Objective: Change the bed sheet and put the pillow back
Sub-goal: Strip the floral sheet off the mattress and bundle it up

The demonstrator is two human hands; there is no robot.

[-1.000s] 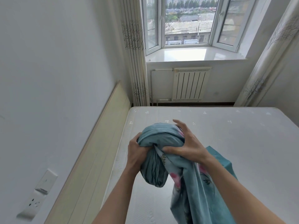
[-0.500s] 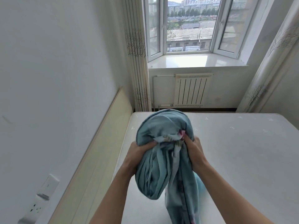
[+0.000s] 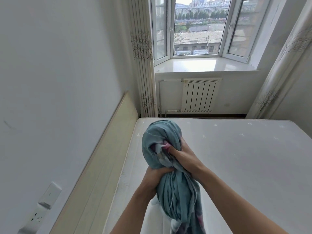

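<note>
Head view: a bare white mattress (image 3: 236, 166) fills the lower right of the frame, w/ a pale wooden headboard (image 3: 101, 157) along its left edge against a white wall (image 3: 59, 73). At top centre a bay window (image 3: 199, 27) is seen, one white radiator (image 3: 199, 95) below its sill. Two curtains are counted: one (image 3: 143, 56) left of the window, one (image 3: 278, 65) at the right edge. A wall socket (image 3: 37, 217) sits lower left. One bunched teal bed sheet (image 3: 162, 141) is held above the mattress, centre frame. It is gripped low by the left hand (image 3: 153, 179), fingers curled round it, & clutched higher by the right hand (image 3: 184, 154).
</note>
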